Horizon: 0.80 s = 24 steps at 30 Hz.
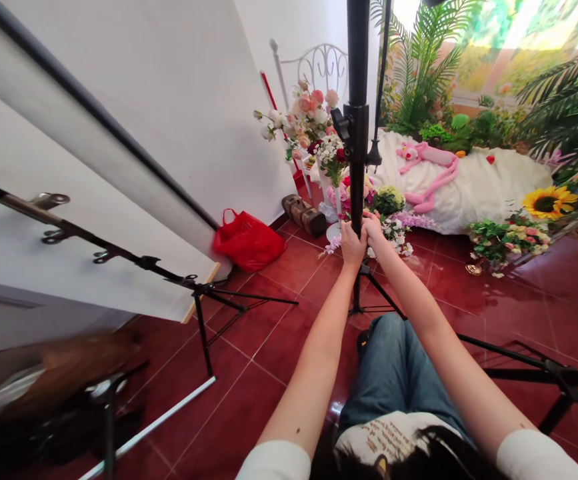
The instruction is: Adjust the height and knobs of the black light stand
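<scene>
Indoors, left hand (353,245) and right hand (373,230) grip a stand pole (357,60) over red tiles (263,340)

This place is serving as a small photo studio: black studio stands (357,67) are rising from the red tile floor (269,373), a white backdrop panel (93,200) is leaning by the wall, and a painted garden backdrop (519,40) is standing behind staged artificial flowers (303,117), palm fronds (419,67) and a white cloth (489,187) bearing a pink plush toy (429,167).
</scene>
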Available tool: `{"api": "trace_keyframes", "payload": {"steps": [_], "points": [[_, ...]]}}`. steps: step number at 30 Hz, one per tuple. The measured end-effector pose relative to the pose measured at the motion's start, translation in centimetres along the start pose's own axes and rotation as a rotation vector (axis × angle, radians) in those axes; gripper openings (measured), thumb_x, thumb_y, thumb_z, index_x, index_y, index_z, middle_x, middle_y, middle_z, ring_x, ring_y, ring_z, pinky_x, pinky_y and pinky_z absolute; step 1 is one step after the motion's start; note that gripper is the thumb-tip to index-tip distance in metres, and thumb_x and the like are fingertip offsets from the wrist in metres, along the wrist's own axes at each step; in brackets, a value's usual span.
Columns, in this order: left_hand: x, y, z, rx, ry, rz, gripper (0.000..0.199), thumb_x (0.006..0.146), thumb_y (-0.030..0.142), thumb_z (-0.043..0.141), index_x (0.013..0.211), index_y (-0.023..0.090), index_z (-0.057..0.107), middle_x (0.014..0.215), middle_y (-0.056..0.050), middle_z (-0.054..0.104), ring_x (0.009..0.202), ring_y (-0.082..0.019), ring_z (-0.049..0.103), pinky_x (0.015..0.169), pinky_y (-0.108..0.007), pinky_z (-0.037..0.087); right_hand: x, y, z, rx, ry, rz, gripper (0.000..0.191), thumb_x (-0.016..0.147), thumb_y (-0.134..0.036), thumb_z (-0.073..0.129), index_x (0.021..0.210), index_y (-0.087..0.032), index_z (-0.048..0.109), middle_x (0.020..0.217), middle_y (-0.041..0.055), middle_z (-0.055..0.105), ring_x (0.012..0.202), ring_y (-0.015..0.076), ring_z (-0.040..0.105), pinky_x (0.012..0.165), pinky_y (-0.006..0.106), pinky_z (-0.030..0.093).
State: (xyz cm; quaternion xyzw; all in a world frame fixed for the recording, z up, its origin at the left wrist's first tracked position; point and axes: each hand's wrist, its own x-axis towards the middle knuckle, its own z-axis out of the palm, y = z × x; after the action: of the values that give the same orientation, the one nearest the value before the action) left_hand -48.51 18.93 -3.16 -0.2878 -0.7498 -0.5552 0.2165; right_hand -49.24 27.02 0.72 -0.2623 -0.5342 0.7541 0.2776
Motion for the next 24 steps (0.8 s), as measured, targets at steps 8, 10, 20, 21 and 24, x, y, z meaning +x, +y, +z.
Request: {"api": "trace_keyframes", "payload": {"steps": [8,10,20,21,24], "points": [[0.0,0.1,-0.2,-0.009,-0.017,0.007,0.05,0.096,0.059,0.034,0.108,0.014,0.052,0.104,-0.016,0.055,0.104,-0.025,0.059,0.095,-0.041,0.048,-1.0,-0.2,-0.4,-0.057,0.082,0.024,0.015,0.066,-0.006,0.054,0.074,-0.019,0.056,0.068,-0.0037,0.06,0.067,0.0108,0.058,0.072,0.024,0.052],[0.0,0.1,-0.2,-0.01,-0.015,0.004,0.051,0.096,0.06,0.034,0.107,0.014,0.052,0.103,-0.016,0.055,0.102,-0.025,0.059,0.094,-0.041,0.048,-2.0,0.1,-1.0,-0.004,0.018,-0.003,0.013,0.068,-0.012,0.057,0.078,-0.019,0.059,0.074,-0.003,0.063,0.071,0.0108,0.06,0.077,0.023,0.052],[0.0,0.0,-0.2,-0.009,-0.016,0.017,0.044,0.096,0.056,0.036,0.104,0.016,0.052,0.104,-0.015,0.056,0.104,-0.025,0.059,0.096,-0.043,0.048,-4.6,1.0,-3.1,0.311,-0.278,0.124,0.041,0.073,-0.062,0.065,0.086,-0.024,0.058,0.084,0.0047,0.073,0.104,0.023,0.068,0.085,0.035,0.058],[0.0,0.0,-0.1,-0.009,-0.014,0.018,0.044,0.096,0.056,0.035,0.104,0.015,0.052,0.104,-0.016,0.056,0.104,-0.025,0.059,0.096,-0.043,0.048,-4.5,1.1,-3.1,0.32,-0.285,0.132,0.041,0.073,-0.063,0.067,0.085,-0.024,0.058,0.083,0.0046,0.073,0.105,0.023,0.068,0.084,0.035,0.058],[0.0,0.0,0.0,-0.012,0.006,0.013,0.044,0.096,0.057,0.035,0.102,0.017,0.051,0.102,-0.015,0.056,0.102,-0.025,0.059,0.095,-0.042,0.048,-4.1,1.2,-3.0,0.335,-0.271,0.127,0.04,0.073,-0.062,0.069,0.081,-0.024,0.057,0.079,0.0041,0.071,0.103,0.0226,0.069,0.083,0.034,0.059]]}}
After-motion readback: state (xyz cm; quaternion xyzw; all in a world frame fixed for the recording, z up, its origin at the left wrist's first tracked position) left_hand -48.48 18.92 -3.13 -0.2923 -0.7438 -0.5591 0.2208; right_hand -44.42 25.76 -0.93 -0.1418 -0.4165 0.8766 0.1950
